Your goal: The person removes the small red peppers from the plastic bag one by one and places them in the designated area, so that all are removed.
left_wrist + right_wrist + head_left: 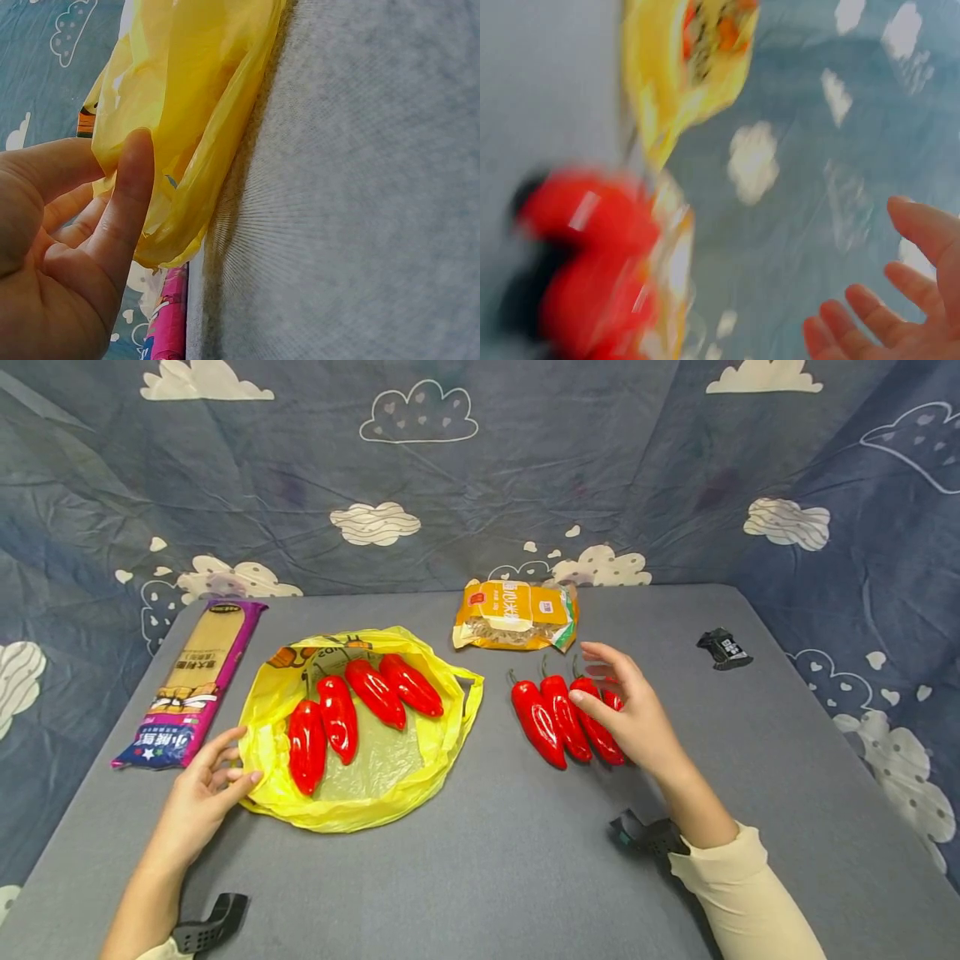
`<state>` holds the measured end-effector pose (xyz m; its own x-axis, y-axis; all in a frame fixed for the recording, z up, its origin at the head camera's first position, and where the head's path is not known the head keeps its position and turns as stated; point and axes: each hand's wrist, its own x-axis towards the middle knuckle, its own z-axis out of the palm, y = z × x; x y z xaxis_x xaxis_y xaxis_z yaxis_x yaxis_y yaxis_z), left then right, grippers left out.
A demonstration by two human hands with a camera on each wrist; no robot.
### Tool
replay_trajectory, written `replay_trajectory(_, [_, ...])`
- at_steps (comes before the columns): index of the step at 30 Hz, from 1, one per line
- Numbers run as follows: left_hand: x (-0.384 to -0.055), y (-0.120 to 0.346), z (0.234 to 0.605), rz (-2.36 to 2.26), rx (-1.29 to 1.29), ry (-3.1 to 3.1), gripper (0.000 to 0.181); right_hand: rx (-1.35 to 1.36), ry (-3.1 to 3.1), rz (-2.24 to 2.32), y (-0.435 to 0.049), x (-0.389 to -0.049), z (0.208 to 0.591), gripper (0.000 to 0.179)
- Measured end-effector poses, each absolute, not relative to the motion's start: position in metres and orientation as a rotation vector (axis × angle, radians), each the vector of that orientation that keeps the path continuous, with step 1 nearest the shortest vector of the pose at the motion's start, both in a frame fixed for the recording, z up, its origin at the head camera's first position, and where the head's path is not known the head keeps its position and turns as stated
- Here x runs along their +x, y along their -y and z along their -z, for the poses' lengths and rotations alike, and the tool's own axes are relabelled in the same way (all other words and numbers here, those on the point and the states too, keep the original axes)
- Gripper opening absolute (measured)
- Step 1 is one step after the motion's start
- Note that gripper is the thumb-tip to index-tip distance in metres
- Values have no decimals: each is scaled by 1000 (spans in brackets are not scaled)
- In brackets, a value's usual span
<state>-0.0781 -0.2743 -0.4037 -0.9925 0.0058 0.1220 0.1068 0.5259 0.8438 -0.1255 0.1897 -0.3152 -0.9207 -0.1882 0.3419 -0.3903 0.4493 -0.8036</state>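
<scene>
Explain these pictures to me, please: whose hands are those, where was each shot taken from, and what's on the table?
There is no robot, only a person's two bare hands. The wide picture was taken from a camera worn on the head, the two closer ones from the left and right wrists. The left hand pinches the edge of a yellow bag, in which four red peppers lie. The right hand is open above a row of other peppers, holding nothing. Also on the gray table are an orange packet, a long purple-edged packet and a small black item that I can't identify.
</scene>
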Motion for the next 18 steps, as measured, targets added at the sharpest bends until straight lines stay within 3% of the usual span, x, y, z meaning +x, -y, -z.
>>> replay_trajectory(9, [-79, 275, 405, 1493, -93, 2634, 62, 880, 2346, -1655, -116, -139, 309, 55])
replay_trajectory(18, [-80, 275, 406, 1493, -101, 2632, 62, 990, 2429, -1679, -73, -186, 372, 55])
